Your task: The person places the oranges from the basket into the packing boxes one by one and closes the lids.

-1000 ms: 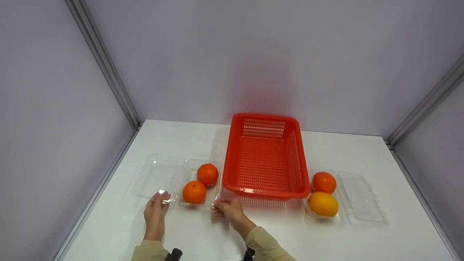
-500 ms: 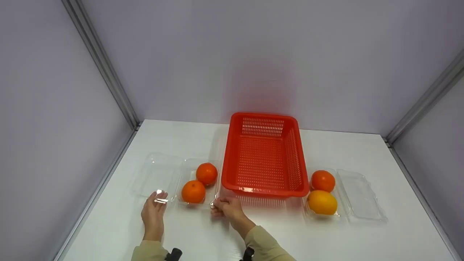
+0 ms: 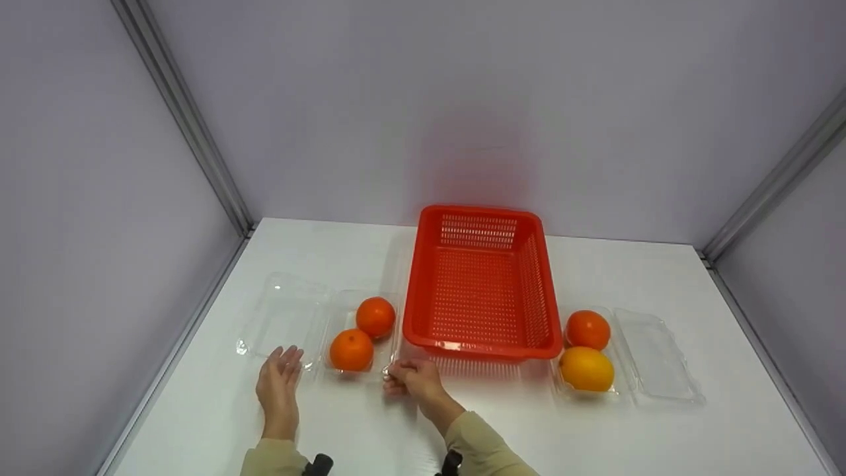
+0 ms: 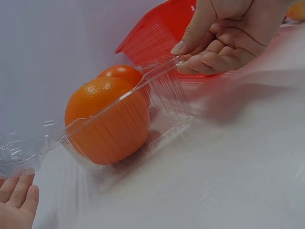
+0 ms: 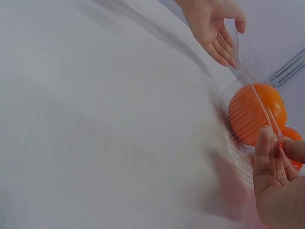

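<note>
A clear plastic clamshell box [image 4: 171, 98] sits on the table with its lid [image 3: 287, 314] folded out to the left. Two oranges [image 3: 375, 317] [image 3: 351, 350] lie in its base, one in front of the other. At the base's near right corner, my right hand [image 3: 418, 383] pinches the rim between thumb and fingers. My left hand [image 3: 279, 387] has its fingers extended under the lid's near edge, touching it from below, as the left wrist view also shows. The lid's exact edges are hard to see because it is transparent.
A red perforated basket [image 3: 486, 350] stands right of the clamshell, nothing inside it. Further right, a second clear clamshell [image 3: 657, 363] lies unfolded, holding an orange [image 3: 588, 330] and a yellow-orange fruit [image 3: 587, 369]. Walls enclose the back and sides of the white table [image 3: 515, 436].
The left hand has shifted slightly left and its fingers have straightened. The lid's near left corner has shifted and tilted a little. The right hand keeps its pinch in the same place.
</note>
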The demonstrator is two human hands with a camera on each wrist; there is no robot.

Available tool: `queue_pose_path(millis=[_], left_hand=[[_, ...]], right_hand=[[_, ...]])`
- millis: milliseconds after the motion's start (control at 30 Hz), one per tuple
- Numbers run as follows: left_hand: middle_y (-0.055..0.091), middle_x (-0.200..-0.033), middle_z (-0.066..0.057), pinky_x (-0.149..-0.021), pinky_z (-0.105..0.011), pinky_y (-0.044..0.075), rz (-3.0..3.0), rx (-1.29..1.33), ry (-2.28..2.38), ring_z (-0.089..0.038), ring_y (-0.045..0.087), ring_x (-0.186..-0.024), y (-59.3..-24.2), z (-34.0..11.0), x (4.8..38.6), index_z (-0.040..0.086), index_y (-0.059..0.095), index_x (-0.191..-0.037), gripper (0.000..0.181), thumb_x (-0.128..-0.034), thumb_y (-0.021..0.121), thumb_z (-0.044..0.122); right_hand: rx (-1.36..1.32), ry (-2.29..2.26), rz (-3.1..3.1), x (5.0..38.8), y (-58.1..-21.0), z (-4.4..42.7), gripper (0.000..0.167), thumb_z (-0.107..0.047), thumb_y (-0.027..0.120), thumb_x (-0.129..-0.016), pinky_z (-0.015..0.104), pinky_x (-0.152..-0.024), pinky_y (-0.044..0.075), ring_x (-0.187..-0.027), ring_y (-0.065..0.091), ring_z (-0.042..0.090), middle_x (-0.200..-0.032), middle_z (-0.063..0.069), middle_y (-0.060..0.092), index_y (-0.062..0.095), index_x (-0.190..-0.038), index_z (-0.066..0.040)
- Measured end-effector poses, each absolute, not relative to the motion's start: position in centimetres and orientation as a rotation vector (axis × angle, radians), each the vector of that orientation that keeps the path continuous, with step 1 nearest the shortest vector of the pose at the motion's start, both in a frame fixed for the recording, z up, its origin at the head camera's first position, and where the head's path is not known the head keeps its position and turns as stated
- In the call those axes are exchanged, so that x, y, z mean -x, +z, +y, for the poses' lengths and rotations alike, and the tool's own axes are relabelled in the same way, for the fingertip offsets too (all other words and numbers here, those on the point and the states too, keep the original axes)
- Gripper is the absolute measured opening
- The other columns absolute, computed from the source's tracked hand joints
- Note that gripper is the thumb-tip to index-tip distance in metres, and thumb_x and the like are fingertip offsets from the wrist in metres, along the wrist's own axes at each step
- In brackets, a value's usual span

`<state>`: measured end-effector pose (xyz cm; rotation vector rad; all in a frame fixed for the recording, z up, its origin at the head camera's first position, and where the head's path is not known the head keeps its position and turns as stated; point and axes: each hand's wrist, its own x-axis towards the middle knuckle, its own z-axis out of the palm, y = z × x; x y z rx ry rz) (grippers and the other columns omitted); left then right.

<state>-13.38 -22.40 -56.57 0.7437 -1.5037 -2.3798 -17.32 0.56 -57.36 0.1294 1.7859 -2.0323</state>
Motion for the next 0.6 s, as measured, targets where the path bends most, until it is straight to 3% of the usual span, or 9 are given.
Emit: queue_pose_path(millis=[233,467,600], left_hand=[[0.063,-0.102,0.017,-0.099,-0.013,0.047,-1.458,-0.712,-2.341,0.006,0.063,-0.099,-56.78,-22.13,13.56,0.003,0.032,-0.14,0.045,-0.105,0.031,0.031],[0.061,-0.105,0.02,-0.114,-0.027,0.036,-1.545,-0.675,-2.264,0.006,0.06,-0.106,-56.73,-21.87,13.48,0.001,0.032,-0.142,0.047,-0.1058,0.027,0.031],[0.06,-0.108,0.021,-0.117,-0.028,0.034,-1.542,-0.667,-2.278,0.006,0.058,-0.108,-56.55,-21.81,13.45,0.002,0.03,-0.143,0.049,-0.1062,0.023,0.034]], right_hand=[[-0.109,-2.027,1.807,17.22,-57.14,0.58,0.021,-0.002,0.059,-0.091,0.028,-0.065,0.06,-0.06,0.064,0.007,-0.075,0.003,0.067,0.062,-0.103,0.016],[-0.088,-2.051,1.792,17.03,-56.87,0.46,0.022,-0.002,0.058,-0.091,0.026,-0.064,0.059,-0.059,0.063,0.006,-0.071,0.001,0.064,0.06,-0.103,0.017],[-0.095,-2.049,1.792,17.03,-56.83,0.47,0.022,-0.002,0.058,-0.091,0.025,-0.064,0.059,-0.06,0.063,0.006,-0.071,0.001,0.064,0.061,-0.103,0.016]])
